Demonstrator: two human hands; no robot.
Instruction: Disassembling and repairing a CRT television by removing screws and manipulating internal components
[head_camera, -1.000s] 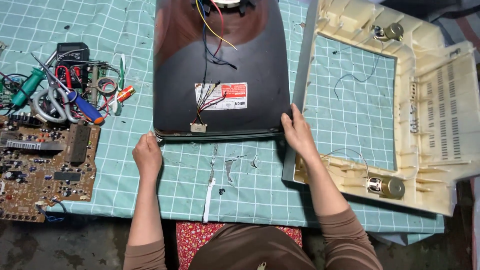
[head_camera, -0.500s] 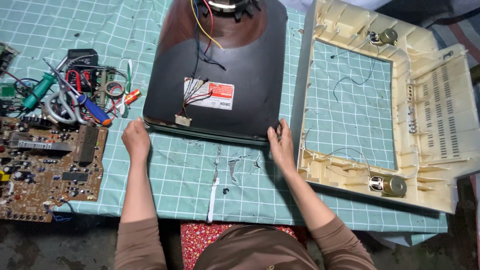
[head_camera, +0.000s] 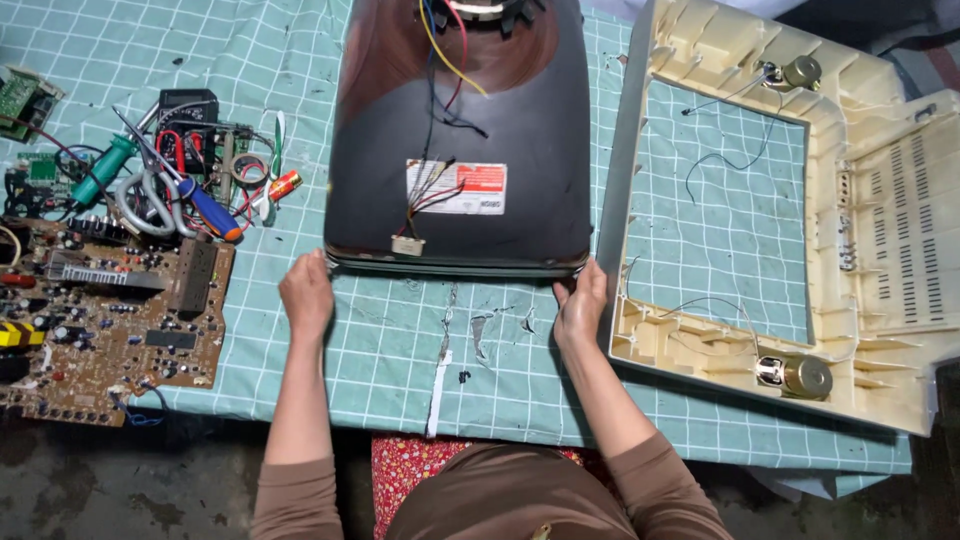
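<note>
Dark glass fills the middle of our view: a picture tube lies face down on the checked green cloth that covers the table, its wired neck at the top edge of the frame. Our left hand rests at the tube's lower left corner, fingers curled against the rim; we cannot tell whether it truly grips. Our right hand sits at the lower right corner, fingers bent onto the edge of the band there. Both hands are partly closed and pressed to the tube rather than wrapped round it. Red, yellow and black wires run down the tube's back to a small white plug near the lower rim. Just right of our right hand stands the cream plastic front frame of the set, with a round speaker at its lower edge and another at the top. At the left of the frame lie a brown circuit board and, above it, screwdrivers among loose parts.
</note>
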